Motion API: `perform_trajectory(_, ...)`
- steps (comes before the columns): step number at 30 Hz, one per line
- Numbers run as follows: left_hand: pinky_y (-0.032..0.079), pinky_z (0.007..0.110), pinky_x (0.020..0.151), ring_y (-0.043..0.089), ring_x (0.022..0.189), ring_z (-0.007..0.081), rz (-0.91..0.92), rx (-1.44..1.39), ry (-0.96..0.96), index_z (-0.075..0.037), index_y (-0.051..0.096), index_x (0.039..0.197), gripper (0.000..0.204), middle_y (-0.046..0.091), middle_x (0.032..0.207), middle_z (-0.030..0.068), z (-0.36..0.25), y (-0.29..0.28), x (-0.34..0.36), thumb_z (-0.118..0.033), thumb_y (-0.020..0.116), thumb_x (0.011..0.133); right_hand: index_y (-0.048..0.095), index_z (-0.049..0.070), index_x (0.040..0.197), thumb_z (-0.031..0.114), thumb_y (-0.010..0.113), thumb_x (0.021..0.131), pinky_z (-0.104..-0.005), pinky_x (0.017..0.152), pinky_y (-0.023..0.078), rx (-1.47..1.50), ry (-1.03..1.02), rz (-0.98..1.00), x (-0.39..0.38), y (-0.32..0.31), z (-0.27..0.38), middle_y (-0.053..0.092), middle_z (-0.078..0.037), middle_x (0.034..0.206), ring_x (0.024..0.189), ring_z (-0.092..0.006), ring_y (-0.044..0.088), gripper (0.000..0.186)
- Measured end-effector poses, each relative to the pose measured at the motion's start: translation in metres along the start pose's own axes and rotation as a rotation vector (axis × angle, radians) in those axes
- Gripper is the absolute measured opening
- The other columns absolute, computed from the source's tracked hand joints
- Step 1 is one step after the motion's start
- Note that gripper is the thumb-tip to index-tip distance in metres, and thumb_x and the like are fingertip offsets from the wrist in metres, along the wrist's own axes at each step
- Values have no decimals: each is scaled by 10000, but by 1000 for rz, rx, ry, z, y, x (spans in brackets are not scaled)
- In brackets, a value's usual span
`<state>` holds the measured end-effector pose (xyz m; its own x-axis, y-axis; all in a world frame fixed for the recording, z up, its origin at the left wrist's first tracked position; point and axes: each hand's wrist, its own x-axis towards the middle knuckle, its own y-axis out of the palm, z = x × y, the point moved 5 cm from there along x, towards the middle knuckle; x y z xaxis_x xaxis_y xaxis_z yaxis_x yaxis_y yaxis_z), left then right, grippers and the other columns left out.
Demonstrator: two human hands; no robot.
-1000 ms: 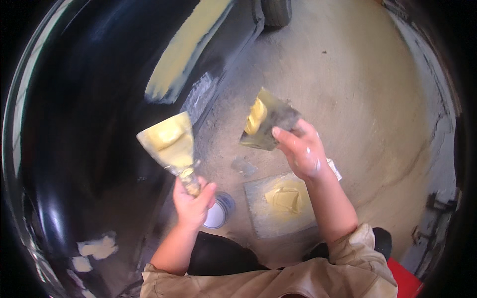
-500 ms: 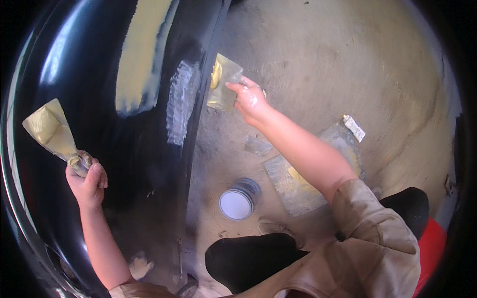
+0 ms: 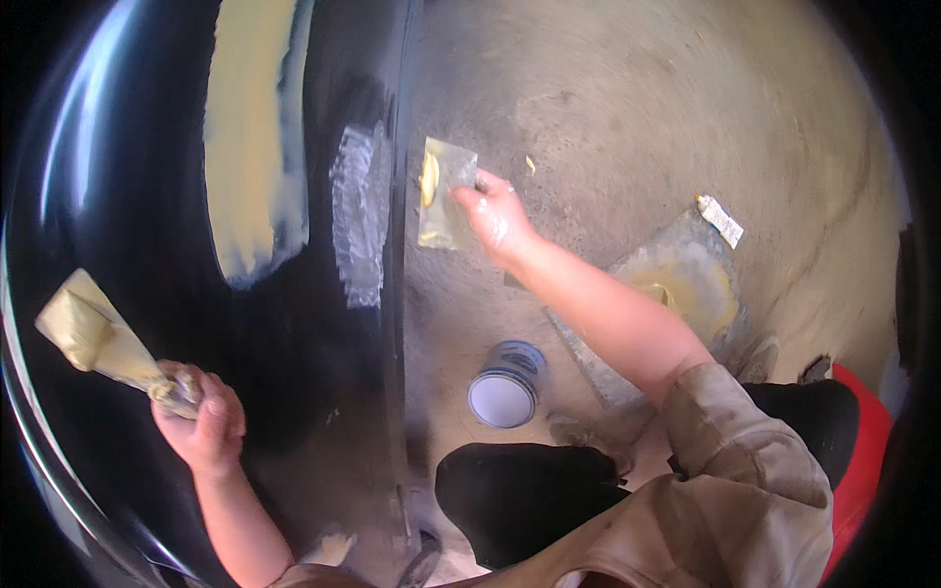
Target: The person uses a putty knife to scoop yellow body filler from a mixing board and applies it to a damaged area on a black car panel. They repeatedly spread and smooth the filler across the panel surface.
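Note:
In my left hand (image 3: 208,426) is the handle of a putty knife (image 3: 118,348). Its wide blade points up and left over the black car panel (image 3: 284,392), with a thick lump of yellow-beige filler on it. My right hand (image 3: 502,227) pinches a thin, translucent rectangular spreader (image 3: 446,211) just right of the panel's edge. A ridge of yellow filler runs along the spreader's left side. On the panel, a long beige filler strip (image 3: 250,127) lies left of a scuffed, whitish grey patch (image 3: 359,216).
A can with a white lid (image 3: 502,400) sits on the floor near my black-clad knee (image 3: 520,500). Partly behind my right forearm lies a mixing board (image 3: 711,265) smeared with filler. At its far corner is a small white tube (image 3: 720,220). Something red (image 3: 867,451) shows at the right.
The whole view has shifted a little. My left hand sits lower in it, and the putty knife leans further left. The spreader also appears slightly lower, still beside the panel's edge.

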<state>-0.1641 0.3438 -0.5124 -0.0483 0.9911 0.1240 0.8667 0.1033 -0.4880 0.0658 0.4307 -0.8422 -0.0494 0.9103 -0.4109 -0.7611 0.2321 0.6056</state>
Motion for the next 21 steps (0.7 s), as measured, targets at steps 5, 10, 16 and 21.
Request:
perform_trajectory(5, 383, 217, 368, 413, 449, 91, 115, -156, -110, -55, 465, 1155, 521, 493, 707, 23, 11, 15, -5, -163, 820, 790, 667, 16, 1087, 113, 601, 869, -299, 789, 468, 139, 26, -58, -22, -23, -5, 670, -54, 970, 874, -141, 591, 248)
perform_trajectory(10, 370, 219, 366, 398, 441, 93, 177, -198, -68, -61, 474, 1130, 466, 464, 663, 9, 7, 12, -10, -136, 799, 804, 660, 8, 1098, 80, 554, 876, -306, 753, 485, 172, 20, -111, -35, -32, -10, 654, -41, 932, 827, -130, 592, 257)
perform_trajectory(16, 376, 220, 376, 411, 435, 90, 178, -160, -3, -57, 467, 1082, 399, 470, 663, 17, -4, 8, -13, -159, 761, 832, 656, 31, 1105, 150, 601, 874, -320, 828, 477, 151, -62, -144, -48, -32, 14, 671, -59, 1002, 925, -166, 608, 266)
perform_trajectory(21, 384, 223, 387, 419, 425, 94, 161, -119, 13, -46, 491, 1041, 330, 493, 672, 29, -8, -5, -17, -169, 731, 850, 652, 22, 1134, 193, 621, 863, -333, 862, 464, 325, -218, -176, -58, -25, 50, 676, -77, 1035, 953, -176, 608, 322)
